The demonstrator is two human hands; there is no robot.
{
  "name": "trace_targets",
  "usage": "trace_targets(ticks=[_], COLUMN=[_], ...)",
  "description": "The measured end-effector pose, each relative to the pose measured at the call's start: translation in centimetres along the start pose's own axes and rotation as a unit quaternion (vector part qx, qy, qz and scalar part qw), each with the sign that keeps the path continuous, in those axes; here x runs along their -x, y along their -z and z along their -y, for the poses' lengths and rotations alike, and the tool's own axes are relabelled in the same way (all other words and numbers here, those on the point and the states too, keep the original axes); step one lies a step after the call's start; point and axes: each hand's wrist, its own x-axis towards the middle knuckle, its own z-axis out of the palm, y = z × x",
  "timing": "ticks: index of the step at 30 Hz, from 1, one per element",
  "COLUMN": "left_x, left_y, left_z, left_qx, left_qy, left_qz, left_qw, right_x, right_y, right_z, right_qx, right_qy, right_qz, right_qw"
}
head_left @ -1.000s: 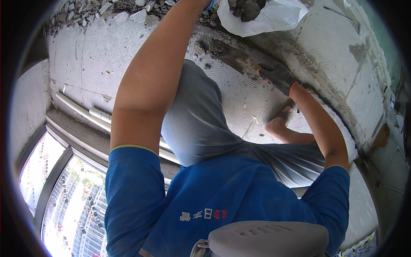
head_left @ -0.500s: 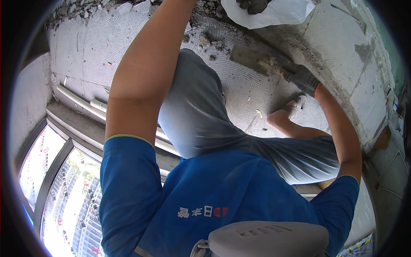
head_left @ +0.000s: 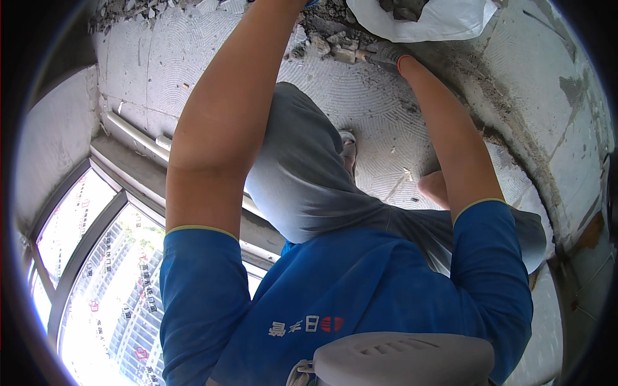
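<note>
One right hand (head_left: 387, 56) wraps closed round the handle of a trowel (head_left: 346, 54); the blade, just left of that hand beside rubble (head_left: 317, 45), should be stiff, fairly light, best controlled by its handle. The left hand is out of view, grip unknown.

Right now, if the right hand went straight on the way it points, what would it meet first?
Leading with the trowel it grips, the right hand would probably meet the grey rubble lump to the left. Depth is unclear; they may already touch.
</note>
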Motion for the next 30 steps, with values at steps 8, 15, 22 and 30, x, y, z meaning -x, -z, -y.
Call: trace_targets(ticks=[8, 15, 22, 30], left_x=[-1.8, -0.9, -1.5, -2.2], left_y=[-0.2, -0.1, -1.1, -1.0], left_z=[2.3, 0.2, -1.2, 0.4], left_qx=[0.069, 0.047, -0.005, 0.029], left_qy=[-0.028, 0.041, -0.014, -0.015], left_qz=[-0.004, -0.003, 0.01, 0.028], left_qw=[0.997, 0.998, 1.0, 0.999], right_x=[-2.8, 7.9, 20.4, 24.8], right_y=[0.0, 0.8, 4.9, 18.4], right_z=[0.4, 4.1, 3.2, 4.8], right_qx=[0.003, -0.035, -0.279, -0.133], right_qy=[-0.015, -0.074, -0.152, -0.168], right_qz=[-0.199, -0.092, -0.025, -0.178], right_qw=[0.98, 0.992, 0.948, 0.96])
